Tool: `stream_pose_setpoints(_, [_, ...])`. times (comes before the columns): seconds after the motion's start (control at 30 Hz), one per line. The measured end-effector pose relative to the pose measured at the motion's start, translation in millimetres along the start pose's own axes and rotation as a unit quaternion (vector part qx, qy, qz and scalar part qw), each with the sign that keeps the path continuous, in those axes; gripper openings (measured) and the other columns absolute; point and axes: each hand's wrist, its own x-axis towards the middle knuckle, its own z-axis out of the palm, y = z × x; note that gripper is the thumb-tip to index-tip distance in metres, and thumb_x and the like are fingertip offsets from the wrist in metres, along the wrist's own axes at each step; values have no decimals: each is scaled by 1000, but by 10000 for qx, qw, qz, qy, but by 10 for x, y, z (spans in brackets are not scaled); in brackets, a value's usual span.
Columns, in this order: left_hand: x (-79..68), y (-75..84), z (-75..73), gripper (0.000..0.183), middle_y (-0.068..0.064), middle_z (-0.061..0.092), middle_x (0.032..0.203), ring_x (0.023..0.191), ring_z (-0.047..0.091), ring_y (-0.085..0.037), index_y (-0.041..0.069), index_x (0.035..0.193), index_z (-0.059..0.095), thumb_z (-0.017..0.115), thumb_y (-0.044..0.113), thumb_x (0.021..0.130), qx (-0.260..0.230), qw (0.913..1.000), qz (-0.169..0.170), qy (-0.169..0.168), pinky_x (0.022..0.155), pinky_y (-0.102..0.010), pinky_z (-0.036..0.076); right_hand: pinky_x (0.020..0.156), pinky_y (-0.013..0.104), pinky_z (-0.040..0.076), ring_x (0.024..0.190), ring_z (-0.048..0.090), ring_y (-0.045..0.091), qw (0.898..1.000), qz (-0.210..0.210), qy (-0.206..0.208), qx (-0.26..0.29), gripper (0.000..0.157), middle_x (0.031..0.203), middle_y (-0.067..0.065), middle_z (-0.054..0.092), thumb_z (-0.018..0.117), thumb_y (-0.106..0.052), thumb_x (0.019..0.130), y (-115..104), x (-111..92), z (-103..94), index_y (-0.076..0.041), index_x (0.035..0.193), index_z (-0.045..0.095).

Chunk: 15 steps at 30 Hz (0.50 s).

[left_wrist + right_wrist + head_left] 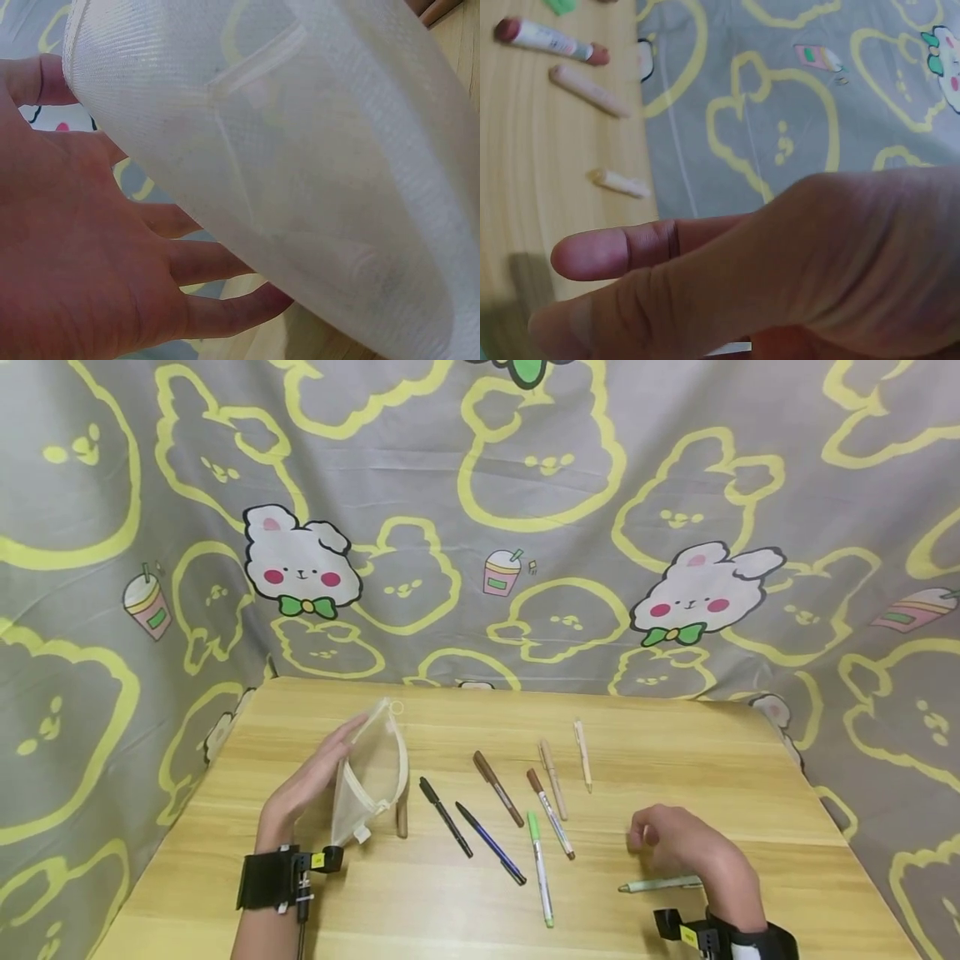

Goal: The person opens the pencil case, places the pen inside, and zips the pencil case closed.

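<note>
A pale mesh zip pouch (347, 810) stands tilted on the table with its mouth gaping to the right. My left hand (313, 774) lies along its left side, and in the left wrist view the spread fingers (214, 313) touch the pouch's mesh from behind. My right hand (690, 843) hovers with loosely bent fingers above a mint-green pen (656, 884). In the right wrist view nothing sits between the thumb and index finger. Left of it lie a green-capped marker (540, 870), a brown-capped marker (551, 814) and a blue pen (491, 843).
A black marker (446, 818), a brown pen (498, 788), a beige pen (553, 779) and a cream pen (582, 756) lie spread on the wooden table (675, 743). Another brown pen (402, 820) pokes out beside the pouch. A patterned grey curtain (420, 460) encloses the table.
</note>
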Motion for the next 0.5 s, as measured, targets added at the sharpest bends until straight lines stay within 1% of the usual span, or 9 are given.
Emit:
stream_pose_setpoints(0.07, [2,-7,2,51,-22,7,162,145,2,-45,6,158,14,22,19,109,-16,10000,-15,-12,108,-74,3,61,33,44,81,50,27,9998,149,-77,65,47,94,12,60,55,28,60,15,4,23,-12,85,62])
stream_pose_setpoints(0.13, [4,-12,1,51,-21,7,162,145,3,-44,6,158,15,22,20,109,-17,10000,-13,-19,109,-73,3,55,29,40,76,49,25,9993,238,-132,267,48,88,11,57,54,29,57,23,13,56,-10,84,60])
stream_pose_setpoints(0.2, [1,-9,-4,51,-20,8,163,145,3,-42,7,158,15,22,21,110,-10,10000,-10,-36,109,-72,3,52,26,34,69,46,22,9987,186,-193,445,47,81,9,54,59,29,56,30,23,95,-9,83,59])
stream_pose_setpoints(0.27, [-2,-2,-16,51,-20,7,163,145,3,-42,8,158,15,22,20,110,-4,10000,5,-43,109,-72,3,51,26,30,64,42,20,9984,112,-253,493,45,74,6,50,65,27,54,39,39,136,-9,81,58])
stream_pose_setpoints(0.37, [-11,8,-32,51,-18,7,163,145,2,-42,10,159,15,22,21,110,1,10000,-70,-34,109,-73,2,52,26,28,62,39,19,9991,-5,-282,304,44,70,4,46,73,22,53,55,61,187,-10,78,57])
stream_pose_setpoints(0.43, [-10,9,-35,51,-17,8,163,146,2,-41,10,159,15,23,21,110,10,9999,-104,-30,109,-73,2,52,26,28,62,39,19,9995,55,-278,158,44,69,4,45,74,21,52,63,74,212,-11,77,58])
stream_pose_setpoints(0.5, [-10,3,-27,51,-15,7,164,146,2,-40,12,159,16,23,22,110,1,9999,-166,-37,109,-72,3,53,27,30,62,40,19,9996,117,-254,49,44,70,5,47,73,22,52,67,83,236,-12,76,58])
